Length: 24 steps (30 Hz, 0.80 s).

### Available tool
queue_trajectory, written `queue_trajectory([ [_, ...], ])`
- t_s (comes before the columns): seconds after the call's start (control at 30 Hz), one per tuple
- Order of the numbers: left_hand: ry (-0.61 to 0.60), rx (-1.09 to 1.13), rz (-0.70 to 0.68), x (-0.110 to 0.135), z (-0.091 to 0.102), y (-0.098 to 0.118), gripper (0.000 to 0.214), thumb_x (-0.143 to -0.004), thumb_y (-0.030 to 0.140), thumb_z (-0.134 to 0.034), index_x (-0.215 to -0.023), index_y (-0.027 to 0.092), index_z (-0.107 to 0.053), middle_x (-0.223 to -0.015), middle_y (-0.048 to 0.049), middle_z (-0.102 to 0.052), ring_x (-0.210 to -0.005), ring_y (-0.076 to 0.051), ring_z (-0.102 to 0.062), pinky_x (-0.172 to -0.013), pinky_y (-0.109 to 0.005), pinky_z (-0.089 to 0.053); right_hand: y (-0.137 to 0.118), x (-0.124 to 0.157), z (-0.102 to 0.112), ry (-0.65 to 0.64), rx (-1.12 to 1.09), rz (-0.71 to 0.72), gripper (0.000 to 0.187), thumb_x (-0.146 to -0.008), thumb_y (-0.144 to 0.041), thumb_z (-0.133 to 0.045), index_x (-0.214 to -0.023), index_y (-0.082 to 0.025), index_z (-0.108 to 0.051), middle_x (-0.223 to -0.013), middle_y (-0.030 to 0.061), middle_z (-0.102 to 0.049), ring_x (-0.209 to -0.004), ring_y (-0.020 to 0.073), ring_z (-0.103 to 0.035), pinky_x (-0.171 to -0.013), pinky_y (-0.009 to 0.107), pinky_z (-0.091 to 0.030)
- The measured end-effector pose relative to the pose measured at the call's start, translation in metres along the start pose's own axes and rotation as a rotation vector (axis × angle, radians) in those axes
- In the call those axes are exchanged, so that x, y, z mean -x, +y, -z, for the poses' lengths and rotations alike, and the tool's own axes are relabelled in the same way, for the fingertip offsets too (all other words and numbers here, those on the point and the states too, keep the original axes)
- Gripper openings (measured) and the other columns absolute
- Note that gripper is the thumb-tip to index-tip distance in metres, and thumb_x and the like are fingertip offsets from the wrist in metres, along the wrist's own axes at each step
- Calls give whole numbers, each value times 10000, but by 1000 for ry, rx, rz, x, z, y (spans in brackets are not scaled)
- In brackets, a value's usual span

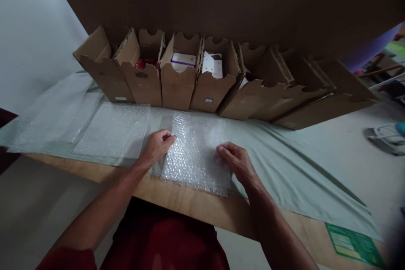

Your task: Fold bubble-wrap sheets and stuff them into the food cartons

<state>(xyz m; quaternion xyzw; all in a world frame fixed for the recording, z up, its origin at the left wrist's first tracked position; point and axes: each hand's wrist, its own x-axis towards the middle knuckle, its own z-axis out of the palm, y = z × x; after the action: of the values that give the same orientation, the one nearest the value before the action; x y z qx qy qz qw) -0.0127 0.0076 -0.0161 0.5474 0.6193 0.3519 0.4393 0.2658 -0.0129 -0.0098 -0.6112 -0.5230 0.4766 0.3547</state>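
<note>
A clear bubble wrap sheet (pixel 194 152) lies in front of me on the pale green cloth, its near edge reaching the wooden table edge. My left hand (pixel 158 147) pinches its left edge with thumb and fingers together. On the opposite side, my right hand (pixel 236 158) has its fingers closed on the right edge of the same sheet. A second bubble wrap piece (pixel 115 128) lies flat to the left of my left hand. Further left, more overlapping bubble wrap sheets (pixel 53 112) are spread on the cloth.
Several open cardboard boxes (pixel 177 86) stand in a row behind the sheets, some holding small packages such as a white box (pixel 212 65) and a red item (pixel 146 63). The green cloth (pixel 284 168) is wrinkled at right. A green printed sheet (pixel 354 242) lies near the front edge.
</note>
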Motion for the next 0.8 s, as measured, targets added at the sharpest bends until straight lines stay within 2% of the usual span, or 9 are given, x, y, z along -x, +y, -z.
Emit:
queue_trajectory([
  [0.13, 7, -128, -4, -6, 6, 3, 223, -777, 410, -562, -663, 219, -540, -511, 78, -401, -461, -116, -416, -503, -251, -346, 4, 0, 5, 15, 140, 27, 400, -816, -583, -575, -729, -193, -591, -596, 13, -586, -481, 124, -474, -441, 243, -343],
  [0.23, 27, -226, -34, -10, 6, 6, 192, -778, 323, -592, -629, 216, -537, -526, 67, -440, -502, -121, -435, -543, -254, -343, 4, -2, 8, 4, 222, 42, 397, -823, -579, -523, -734, -200, -599, -613, 20, -606, -492, 139, -503, -471, 259, -375],
  [0.3, 47, -288, -58, -12, 4, 7, 174, -774, 266, -609, -622, 210, -546, -560, 56, -487, -540, -123, -451, -579, -259, -344, 4, -2, 9, 9, 280, 57, 364, -809, -550, -527, -694, -211, -592, -590, 16, -594, -512, 151, -518, -506, 267, -376],
  [0.43, 79, -390, -106, -15, -2, 5, 173, -767, 199, -643, -621, 204, -551, -632, 35, -549, -602, -131, -479, -636, -274, -345, 3, 0, 9, 78, 475, 63, 292, -799, -450, -569, -610, -227, -556, -541, 12, -557, -542, 166, -505, -549, 286, -296],
  [0.6, 101, -477, -163, -15, -6, -1, 186, -779, 175, -636, -622, 208, -541, -694, 7, -591, -670, -150, -514, -666, -285, -346, -6, 4, 5, 101, 879, -10, 279, -905, -397, -530, -717, -220, -636, -681, 52, -678, -666, 203, -601, -586, 297, -259],
  [0.8, 123, -537, -181, -12, -8, -5, 162, -795, 189, -631, -651, 211, -560, -723, -3, -607, -689, -159, -532, -673, -283, -351, -11, 5, 1, 74, 1044, -47, 274, -962, -388, -543, -809, -220, -697, -777, 71, -743, -714, 216, -652, -575, 297, -237],
])
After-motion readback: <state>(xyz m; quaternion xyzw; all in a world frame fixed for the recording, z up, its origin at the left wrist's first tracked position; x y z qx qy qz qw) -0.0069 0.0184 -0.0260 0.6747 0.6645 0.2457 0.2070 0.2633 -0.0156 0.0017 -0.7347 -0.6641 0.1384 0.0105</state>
